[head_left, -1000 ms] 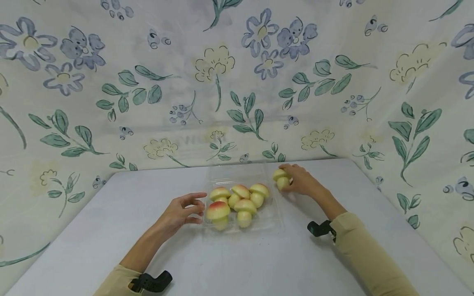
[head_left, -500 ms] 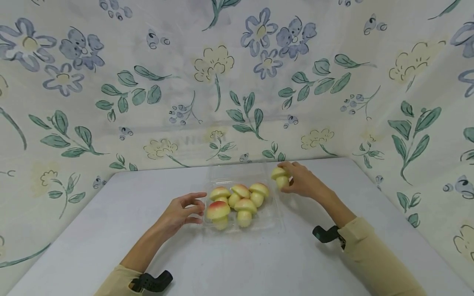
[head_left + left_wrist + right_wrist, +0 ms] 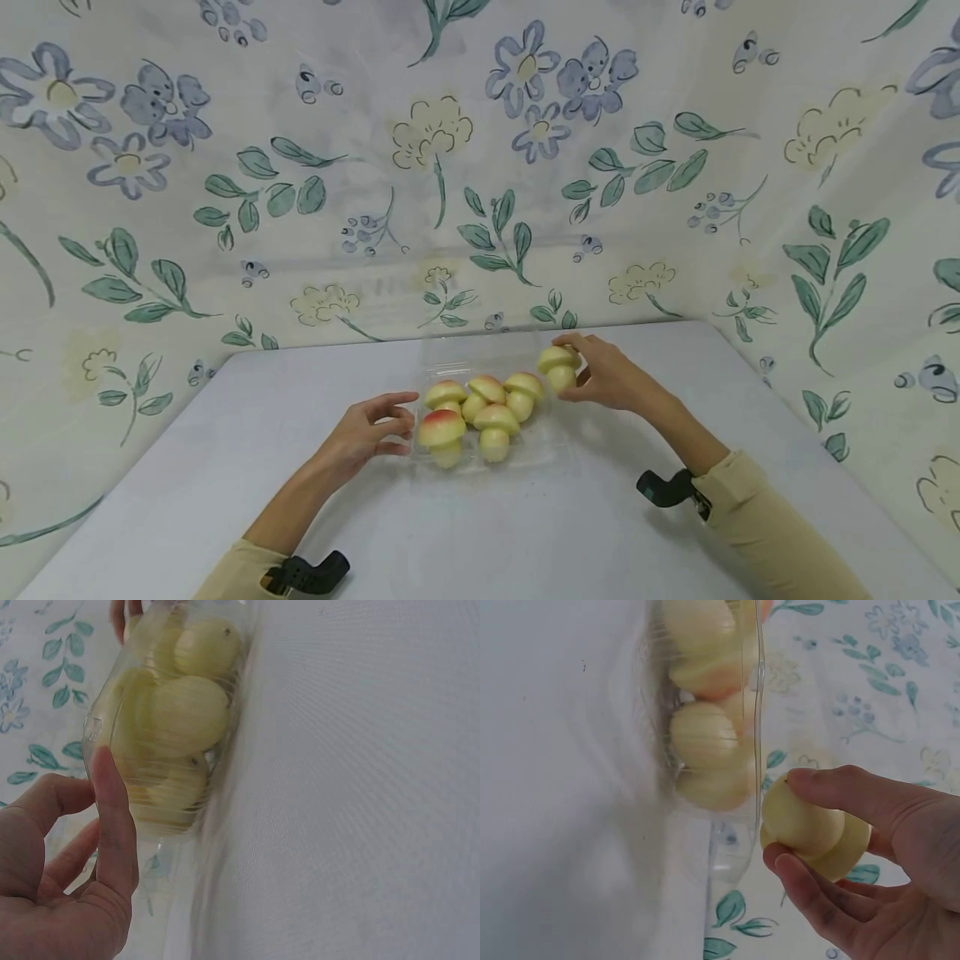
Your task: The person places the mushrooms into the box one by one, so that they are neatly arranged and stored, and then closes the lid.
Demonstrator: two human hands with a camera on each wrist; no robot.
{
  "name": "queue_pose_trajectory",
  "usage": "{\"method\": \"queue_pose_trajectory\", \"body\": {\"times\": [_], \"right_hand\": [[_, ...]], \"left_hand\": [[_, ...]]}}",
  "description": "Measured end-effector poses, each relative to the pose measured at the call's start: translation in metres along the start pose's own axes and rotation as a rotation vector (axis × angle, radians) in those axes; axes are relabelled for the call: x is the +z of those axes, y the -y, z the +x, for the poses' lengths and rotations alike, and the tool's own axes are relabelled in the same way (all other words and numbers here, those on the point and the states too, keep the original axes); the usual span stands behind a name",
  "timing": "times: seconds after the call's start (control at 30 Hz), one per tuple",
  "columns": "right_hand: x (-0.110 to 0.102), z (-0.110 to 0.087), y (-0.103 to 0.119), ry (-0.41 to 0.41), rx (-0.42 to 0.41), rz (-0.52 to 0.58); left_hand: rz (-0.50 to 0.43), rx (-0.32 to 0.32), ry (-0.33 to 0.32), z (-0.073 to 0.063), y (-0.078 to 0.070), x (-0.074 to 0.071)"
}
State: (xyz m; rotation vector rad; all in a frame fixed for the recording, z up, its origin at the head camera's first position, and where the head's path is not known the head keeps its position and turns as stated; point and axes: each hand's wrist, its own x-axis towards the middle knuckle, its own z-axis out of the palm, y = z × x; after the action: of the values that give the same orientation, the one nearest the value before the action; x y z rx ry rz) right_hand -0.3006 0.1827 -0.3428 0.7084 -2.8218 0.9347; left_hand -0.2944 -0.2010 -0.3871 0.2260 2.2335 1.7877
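Note:
A pale yellow-green mushroom-shaped piece (image 3: 561,375) is in the right hand (image 3: 603,373), pinched between thumb and fingers. It hangs cap up, just beyond the right rim of a clear plastic box (image 3: 551,442); in the right wrist view this held mushroom-shaped piece (image 3: 802,821) is close beside the box wall. Inside the box sit several similar mushroom-shaped pieces (image 3: 495,432), some with reddish caps. At the box's left edge is the left hand (image 3: 367,429), fingers spread and lightly bent, fingertips (image 3: 105,769) at the rim. Whether they press on it is unclear.
Behind the box, its clear lid (image 3: 480,346) lies folded back. All this stands on a white table (image 3: 495,542), with a floral cloth (image 3: 480,167) hanging behind its back edge. A dark device (image 3: 675,487) is worn on each wrist.
Carrying its mushroom-shaped piece, the right hand has moved slightly left and a little down, closer to the box. The left hand and the box have stayed put.

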Motion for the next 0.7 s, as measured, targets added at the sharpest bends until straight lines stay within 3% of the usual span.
{"method": "queue_pose_trajectory", "body": {"times": [0.7], "right_hand": [[0.005,-0.017,0.019,0.059,-0.032,0.054]], "left_hand": [[-0.003,-0.001,0.001,-0.002,0.000,0.000]]}}
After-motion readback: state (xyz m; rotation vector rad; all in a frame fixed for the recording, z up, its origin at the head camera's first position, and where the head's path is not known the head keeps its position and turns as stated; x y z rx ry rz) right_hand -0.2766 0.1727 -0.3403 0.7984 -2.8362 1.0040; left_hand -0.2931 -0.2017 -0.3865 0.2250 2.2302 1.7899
